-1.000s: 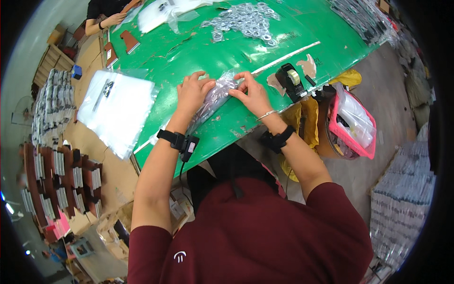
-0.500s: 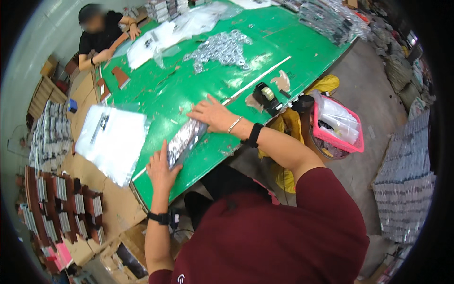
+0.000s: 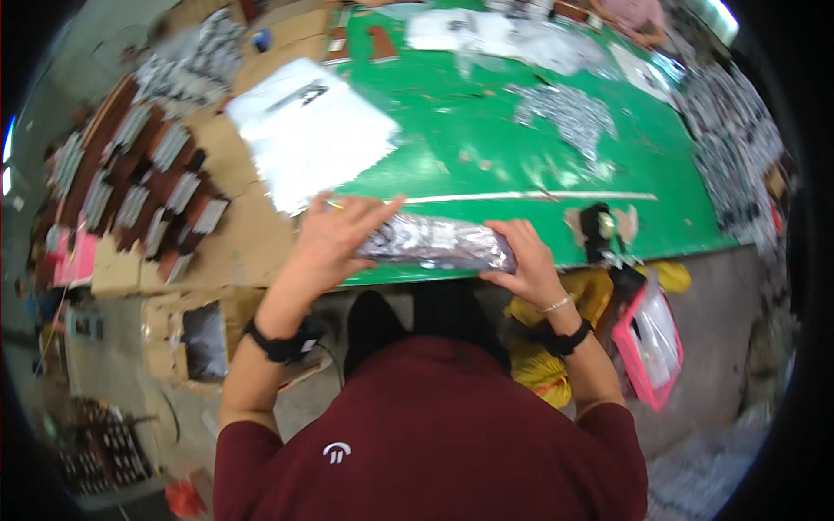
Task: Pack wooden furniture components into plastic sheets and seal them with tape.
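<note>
While the maroon shirt (image 3: 434,434) is filling the bottom of the view, both forearms are reaching up to the near edge of the green table (image 3: 486,156). Left hand (image 3: 334,243), w/ a black wrist strap below it, is gripping the left end of a long clear plastic packet (image 3: 434,244) stuffed w/ small silvery pieces; fingers (image 3: 365,215) are spreading over the top, thumb not visible. Right hand (image 3: 526,260), w/ a thin bracelet and black band at the wrist, is curling around the right end of the same packet, fingers wrapping over the end. Packet is lying lengthwise along the table's front edge, between both hands, approx. level. Just right of the right hand, a black tape dispenser (image 3: 599,227) is sitting on the table edge, and below it a pink tray (image 3: 650,343) is standing off the table beside yellow bags (image 3: 599,291). A pale strip (image 3: 530,196) is running across the table just behind the packet. Left of it, a stack of white plastic bags (image 3: 308,139) is overhanging the table onto cardboard (image 3: 239,234). Further back, a loose pile of silvery parts (image 3: 565,108) is lying mid-table. Far left, brown racks (image 3: 148,182) are holding rows of filled packets. At the far edge, another person's hand (image 3: 638,19) is partly showing, blurred.
</note>
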`<state>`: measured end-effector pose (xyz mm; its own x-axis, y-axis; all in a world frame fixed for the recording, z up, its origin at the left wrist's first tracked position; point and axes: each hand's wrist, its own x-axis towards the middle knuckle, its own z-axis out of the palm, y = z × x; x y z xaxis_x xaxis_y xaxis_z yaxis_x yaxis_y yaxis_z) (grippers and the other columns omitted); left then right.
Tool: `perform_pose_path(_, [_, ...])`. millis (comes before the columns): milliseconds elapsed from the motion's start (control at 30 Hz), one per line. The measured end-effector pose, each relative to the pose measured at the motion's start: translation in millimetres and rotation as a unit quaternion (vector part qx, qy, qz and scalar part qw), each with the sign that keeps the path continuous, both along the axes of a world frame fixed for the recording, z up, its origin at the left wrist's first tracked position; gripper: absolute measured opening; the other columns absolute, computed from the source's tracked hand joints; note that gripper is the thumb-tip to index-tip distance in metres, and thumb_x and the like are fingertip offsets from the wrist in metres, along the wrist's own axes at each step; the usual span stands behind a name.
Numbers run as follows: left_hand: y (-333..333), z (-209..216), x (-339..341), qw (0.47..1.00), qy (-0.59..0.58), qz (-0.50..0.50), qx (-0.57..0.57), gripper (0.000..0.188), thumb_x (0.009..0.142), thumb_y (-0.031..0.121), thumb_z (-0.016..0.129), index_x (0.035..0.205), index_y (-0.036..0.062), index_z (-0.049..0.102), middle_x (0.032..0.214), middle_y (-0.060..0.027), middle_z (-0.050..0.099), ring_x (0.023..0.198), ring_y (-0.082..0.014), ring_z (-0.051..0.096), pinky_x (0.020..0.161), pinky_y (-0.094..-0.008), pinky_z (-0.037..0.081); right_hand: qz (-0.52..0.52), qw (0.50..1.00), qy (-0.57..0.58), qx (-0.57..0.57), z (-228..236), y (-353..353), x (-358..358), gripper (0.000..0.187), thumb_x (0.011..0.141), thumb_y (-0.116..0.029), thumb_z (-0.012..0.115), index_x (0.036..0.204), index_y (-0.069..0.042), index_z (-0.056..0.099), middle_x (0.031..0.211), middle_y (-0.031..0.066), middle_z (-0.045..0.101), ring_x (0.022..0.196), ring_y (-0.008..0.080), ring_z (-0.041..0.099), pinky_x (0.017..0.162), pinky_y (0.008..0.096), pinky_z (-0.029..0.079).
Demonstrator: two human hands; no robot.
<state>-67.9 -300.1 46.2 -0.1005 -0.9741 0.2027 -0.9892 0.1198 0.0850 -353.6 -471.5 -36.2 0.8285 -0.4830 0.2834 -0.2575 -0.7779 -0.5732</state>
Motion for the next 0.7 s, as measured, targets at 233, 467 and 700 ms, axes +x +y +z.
perform_pose_path(233, [13.5, 54.4, 25.0, 0.960, 0.135, 0.096, -0.226, 0.072, 0.081, 0.002, 0.072, 0.149, 0.0029, 0.046, 0.149, -0.0145, 0.052, 0.138, -0.0308, 0.047, 0.118, -0.0430, 0.027, -0.219, 0.943, -0.179, -0.177, 44.2, -40.6, -48.0, 0.073, 0.066, -0.017, 0.086, 0.131, -0.009, 0.055, 0.118, 0.0149, 0.060, 0.109, 0.0367, 0.057, 0.092, 0.0445, 0.048])
perform_pose_path(467, [23.9, -58.9, 88.6, 0.927, 0.319, 0.192, -0.040, 0.059, 0.088, 0.000, 0.066, 0.145, -0.0014, 0.050, 0.146, -0.0146, 0.055, 0.134, -0.0263, 0.051, 0.109, -0.0385, 0.040, -0.512, 0.824, -0.136, -0.201, 11.5, -133.8, -182.5, 0.071, 0.072, -0.034, 0.084, 0.130, -0.005, 0.056, 0.113, 0.0158, 0.059, 0.107, 0.0359, 0.056, 0.090, 0.0444, 0.047])
perform_pose_path(700, [52.2, -142.5, 107.8, 0.870, 0.437, 0.229, -0.015, 0.056, 0.092, 0.005, 0.067, 0.146, 0.0014, 0.050, 0.139, -0.0158, 0.057, 0.121, -0.0255, 0.058, 0.103, -0.0380, 0.047, -0.662, 0.745, 0.040, -0.070, -85.3, -192.1, -234.7, 0.076, 0.066, -0.035, 0.085, 0.129, -0.004, 0.056, 0.120, 0.0179, 0.060, 0.112, 0.0387, 0.055, 0.096, 0.0453, 0.047])
